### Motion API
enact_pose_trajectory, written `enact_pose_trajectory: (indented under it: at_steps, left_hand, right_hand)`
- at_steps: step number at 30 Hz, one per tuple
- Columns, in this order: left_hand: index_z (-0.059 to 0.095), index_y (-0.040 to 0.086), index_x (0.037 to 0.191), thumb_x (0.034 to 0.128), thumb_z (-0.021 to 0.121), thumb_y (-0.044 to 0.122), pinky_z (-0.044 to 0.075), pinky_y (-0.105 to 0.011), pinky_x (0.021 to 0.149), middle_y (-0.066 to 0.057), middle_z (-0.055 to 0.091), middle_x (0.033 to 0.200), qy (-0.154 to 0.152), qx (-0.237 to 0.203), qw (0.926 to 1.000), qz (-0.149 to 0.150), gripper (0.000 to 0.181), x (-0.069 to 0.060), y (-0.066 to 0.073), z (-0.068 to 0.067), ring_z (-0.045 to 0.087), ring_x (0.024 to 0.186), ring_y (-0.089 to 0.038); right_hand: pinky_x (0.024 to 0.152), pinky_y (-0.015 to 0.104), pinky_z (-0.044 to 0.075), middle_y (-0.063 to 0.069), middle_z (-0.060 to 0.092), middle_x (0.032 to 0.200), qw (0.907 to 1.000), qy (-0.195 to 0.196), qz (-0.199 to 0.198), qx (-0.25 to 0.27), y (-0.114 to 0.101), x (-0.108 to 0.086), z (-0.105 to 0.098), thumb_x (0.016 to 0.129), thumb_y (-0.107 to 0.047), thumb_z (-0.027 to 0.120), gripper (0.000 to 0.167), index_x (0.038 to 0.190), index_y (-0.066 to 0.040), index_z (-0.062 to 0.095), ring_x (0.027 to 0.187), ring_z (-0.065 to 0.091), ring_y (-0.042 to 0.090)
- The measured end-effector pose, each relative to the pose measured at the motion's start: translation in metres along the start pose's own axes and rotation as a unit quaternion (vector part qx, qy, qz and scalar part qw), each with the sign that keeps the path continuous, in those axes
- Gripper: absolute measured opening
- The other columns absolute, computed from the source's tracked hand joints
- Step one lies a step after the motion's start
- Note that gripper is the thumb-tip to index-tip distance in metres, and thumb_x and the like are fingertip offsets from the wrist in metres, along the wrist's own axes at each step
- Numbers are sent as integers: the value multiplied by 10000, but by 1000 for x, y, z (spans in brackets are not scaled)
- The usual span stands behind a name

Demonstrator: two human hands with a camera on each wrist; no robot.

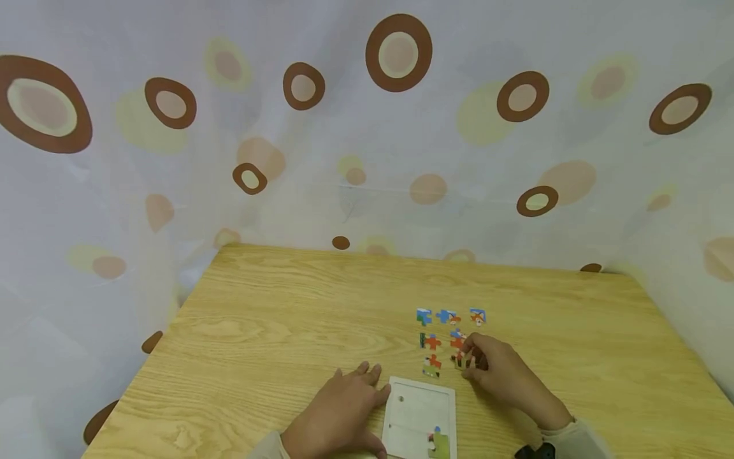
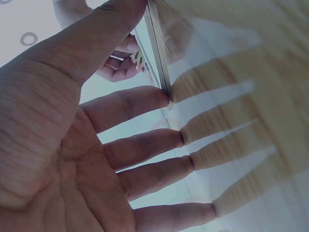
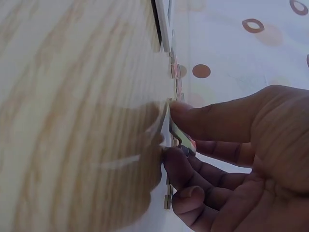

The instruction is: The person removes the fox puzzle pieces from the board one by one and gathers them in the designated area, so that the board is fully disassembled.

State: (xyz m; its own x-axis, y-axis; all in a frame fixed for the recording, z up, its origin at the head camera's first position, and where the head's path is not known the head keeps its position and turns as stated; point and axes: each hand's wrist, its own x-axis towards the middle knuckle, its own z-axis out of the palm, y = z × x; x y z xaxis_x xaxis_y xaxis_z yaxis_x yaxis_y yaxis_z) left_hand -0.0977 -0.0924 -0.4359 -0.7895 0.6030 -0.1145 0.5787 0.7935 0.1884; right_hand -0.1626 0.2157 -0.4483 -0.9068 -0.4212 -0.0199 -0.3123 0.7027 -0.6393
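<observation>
My left hand [image 1: 344,411] rests beside a pale puzzle tray [image 1: 421,408], fingers spread. In the left wrist view its straight fingertips [image 2: 161,96] touch the table, and the thumb and index finger are at the tray's edge. One jigsaw piece [image 1: 440,444] with green on it sits in the tray's lower right corner. With thumb and fingers my right hand [image 1: 504,373] pinches a jigsaw piece [image 3: 182,137], tilted at the tabletop; its picture is mostly hidden. Close to those fingers lies another jigsaw piece [image 1: 459,360].
Beyond the tray several loose jigsaw pieces lie in rough rows, among them a blue one [image 1: 424,316], a fox-face one [image 1: 478,316] and a red one [image 1: 431,342]. The wooden table [image 1: 275,306] meets a dotted curtain [image 1: 321,210] at the back.
</observation>
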Motion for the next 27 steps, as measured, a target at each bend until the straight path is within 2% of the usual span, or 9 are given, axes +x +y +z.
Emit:
enact_pose_trajectory:
  at_steps: [3, 10, 20, 22, 27]
  left_hand:
    - [666, 222, 1406, 591, 859, 698, 519, -628, 963, -119, 537, 1515, -14, 3, 10000, -18, 963, 1, -1, 0, 516, 1387, -342]
    - [675, 220, 1395, 591, 864, 693, 517, -628, 968, -119, 541, 1512, -36, -39, 10000, -30, 952, 1, -2, 1, 518, 1385, -341]
    - [683, 233, 1384, 594, 876, 685, 520, -625, 964, -121, 552, 1500, 5, 26, 10000, 2, 931, 0, -1, 3, 531, 1373, -333]
    - [686, 234, 1379, 593, 879, 682, 523, -624, 960, -121, 557, 1496, 29, 30, 10000, 3, 926, 0, -1, 3, 535, 1369, -335]
    - [687, 232, 1378, 587, 869, 698, 530, -623, 948, -114, 561, 1492, 95, 95, 9999, 30, 936, 0, -2, 3, 540, 1363, -339]
  right_hand:
    - [669, 298, 511, 3, 580, 960, 9997, 62, -2, -221, -2, 0, 0, 874, -63, 816, 241, 1043, -94, 648, 785, 550, 119]
    - [692, 329, 534, 3, 556, 931, 9980, 200, 12, -607, -4, 0, 3, 895, -42, 790, 164, 982, -126, 679, 822, 573, 129]
    - [666, 290, 506, -11, 561, 921, 9979, 367, -16, -528, -8, -7, 2, 909, -58, 778, 181, 1040, -99, 660, 783, 534, 97]
    - [644, 269, 500, -18, 561, 914, 9981, 423, -141, -424, -11, -10, 2, 914, -66, 773, 164, 1026, -102, 658, 743, 519, 70]
    - [597, 248, 488, -44, 583, 913, 9958, 336, -845, 76, -23, -21, 7, 929, -95, 767, 141, 1005, -93, 649, 688, 491, 30]
